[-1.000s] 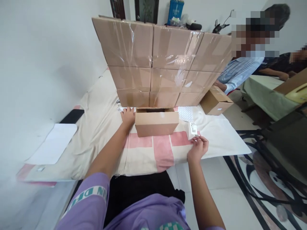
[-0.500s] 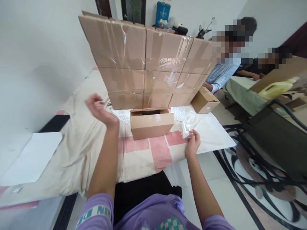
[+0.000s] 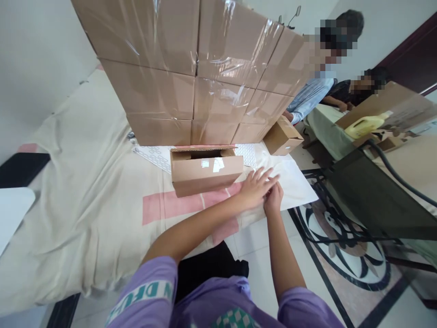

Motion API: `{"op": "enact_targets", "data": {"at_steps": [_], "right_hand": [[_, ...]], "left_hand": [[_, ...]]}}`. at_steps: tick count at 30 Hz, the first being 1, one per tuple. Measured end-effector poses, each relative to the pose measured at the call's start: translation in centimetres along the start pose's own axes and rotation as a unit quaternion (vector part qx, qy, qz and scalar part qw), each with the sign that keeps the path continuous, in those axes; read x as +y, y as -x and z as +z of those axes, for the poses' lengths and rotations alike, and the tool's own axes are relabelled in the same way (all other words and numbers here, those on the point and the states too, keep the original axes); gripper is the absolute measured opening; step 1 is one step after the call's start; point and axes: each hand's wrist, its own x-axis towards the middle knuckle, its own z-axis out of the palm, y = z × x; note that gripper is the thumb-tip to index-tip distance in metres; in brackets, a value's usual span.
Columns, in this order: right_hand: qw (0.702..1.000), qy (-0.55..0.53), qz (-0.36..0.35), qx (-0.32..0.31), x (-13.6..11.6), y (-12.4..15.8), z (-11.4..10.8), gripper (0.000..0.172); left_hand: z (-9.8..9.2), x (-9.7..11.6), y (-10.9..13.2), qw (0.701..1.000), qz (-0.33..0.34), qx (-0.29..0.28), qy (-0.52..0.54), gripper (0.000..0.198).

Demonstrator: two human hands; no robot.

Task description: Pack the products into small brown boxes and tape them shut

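Note:
My left hand reaches across to the right, its fingers stretched out over and beside my right hand. My right hand has curled fingers; what lies in or under them is hidden. A small brown cardboard box stands left of both hands on the cloth. Its long top flap is raised at the back, a dark gap shows inside, and pale tape or label patches sit on its near side. The small white item seen by my right hand earlier is covered now.
A tall stack of taped cardboard boxes rises behind. Another carton sits at the right, near a person in a blue shirt. White sheet lies at the bed's corner. A dark green chair and yellow jug are further right.
My left hand has swung from the raised left side over to my right hand. The small white item has gone out of sight, and the view has moved closer to the boxes.

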Motion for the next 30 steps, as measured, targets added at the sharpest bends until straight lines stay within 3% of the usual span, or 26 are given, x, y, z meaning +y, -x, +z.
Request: {"op": "enact_targets", "data": {"at_steps": [1,4,8,22,30], "right_hand": [[1.0,-0.011,0.012,0.003,0.1,0.0,0.0,0.038],[0.999,-0.035,0.038,0.018,0.4,-0.1,0.1,0.038],[0.998,-0.042,0.046,0.023,0.4,-0.1,0.1,0.038],[0.994,-0.086,0.035,-0.05,0.3,-0.1,-0.8,0.054],[0.996,-0.083,-0.03,0.005,0.4,0.7,-0.8,0.04]], "left_hand": [[1.6,-1.0,-1.1,0.999,-0.029,-0.032,0.001,0.088],[4.9,-3.8,-2.7,0.997,-0.051,-0.049,0.028,0.1],[6.6,-5.5,-2.1,0.996,-0.068,-0.017,0.062,0.103],[7.6,-5.7,-1.6,0.984,-0.095,0.044,0.143,0.109],[7.5,-5.0,-1.6,0.993,-0.07,0.055,0.082,0.093]]}}
